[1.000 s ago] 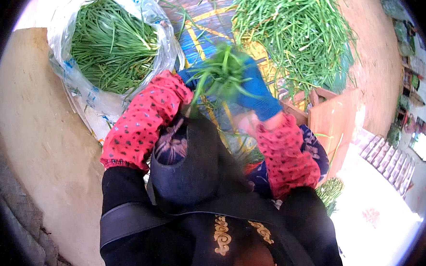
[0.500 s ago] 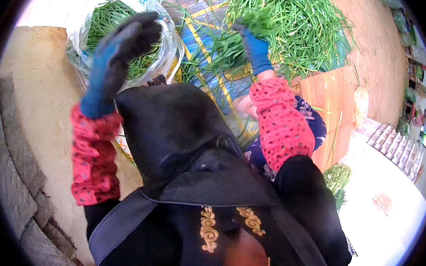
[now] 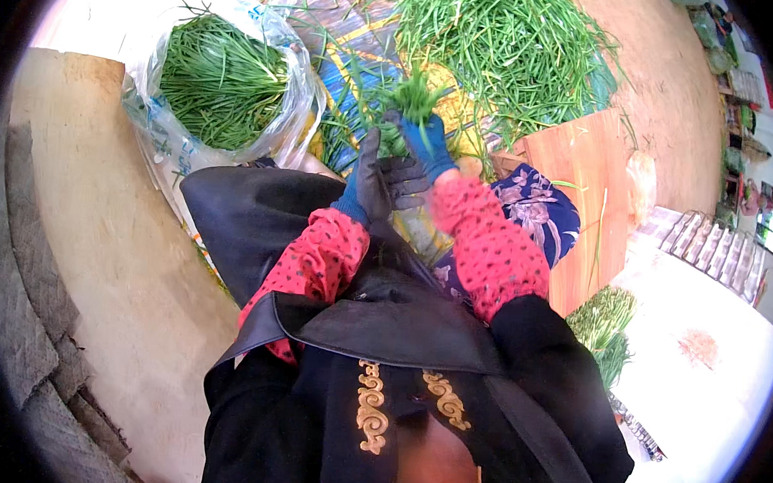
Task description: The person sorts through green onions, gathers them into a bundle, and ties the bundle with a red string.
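Observation:
A small bunch of green chives (image 3: 413,94) is in my right hand (image 3: 425,146), its loose ends pointing away from me. My left hand (image 3: 379,180) is just beside and below it, fingers stretched out toward the right hand and holding nothing. Both hands wear blue gloves with dark grey palms. Whether the left fingers touch the chives I cannot tell. At the far right lies a big loose heap of chives (image 3: 506,51). On the left, a clear plastic bag (image 3: 304,106) stands open around a thick mass of chives (image 3: 220,80).
A blue and yellow patterned sheet (image 3: 358,39) with scattered stalks lies beneath the heap. To the right is a wooden board (image 3: 595,182), with another green bundle (image 3: 605,327) nearer me. My black apron (image 3: 248,217) covers my lap. Grey slabs (image 3: 27,266) line the left edge.
My left hand has come from above the plastic bag to beside my right hand. The right hand has drawn back from the heap toward me and left, with the chives in it.

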### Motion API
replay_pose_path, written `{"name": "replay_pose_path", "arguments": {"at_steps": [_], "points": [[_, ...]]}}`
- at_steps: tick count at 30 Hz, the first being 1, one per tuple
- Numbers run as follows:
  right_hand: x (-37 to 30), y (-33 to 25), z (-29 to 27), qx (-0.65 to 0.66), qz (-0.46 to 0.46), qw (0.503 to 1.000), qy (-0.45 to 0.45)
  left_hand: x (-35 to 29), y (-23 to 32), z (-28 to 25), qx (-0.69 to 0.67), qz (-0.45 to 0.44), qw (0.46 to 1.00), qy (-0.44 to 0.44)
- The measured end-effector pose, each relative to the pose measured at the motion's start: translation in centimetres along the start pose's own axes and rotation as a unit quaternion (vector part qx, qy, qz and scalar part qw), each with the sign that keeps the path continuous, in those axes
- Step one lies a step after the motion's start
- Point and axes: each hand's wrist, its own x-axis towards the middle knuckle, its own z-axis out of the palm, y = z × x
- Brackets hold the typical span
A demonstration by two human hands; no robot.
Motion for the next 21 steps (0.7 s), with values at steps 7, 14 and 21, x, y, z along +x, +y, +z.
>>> {"name": "replay_pose_path", "arguments": {"at_steps": [7, 14, 21], "points": [[-11.1, -2.8, 3.1, -0.047, -0.133, 0.987, -0.082, 0.9, -1.9, 0.0, -0.111, 0.312, 0.942, -0.052], [-16.8, -7.2, -0.1, -0.233, -0.155, 0.939, -0.201, -0.9, -1.0, -4.3, 0.138, 0.012, 0.988, 0.066], [-8.1, -7.3, -1.6, -0.362, -0.180, 0.913, 0.062, -13.3, -3.6, -2.8, 0.421, 0.162, 0.890, 0.064]]}}
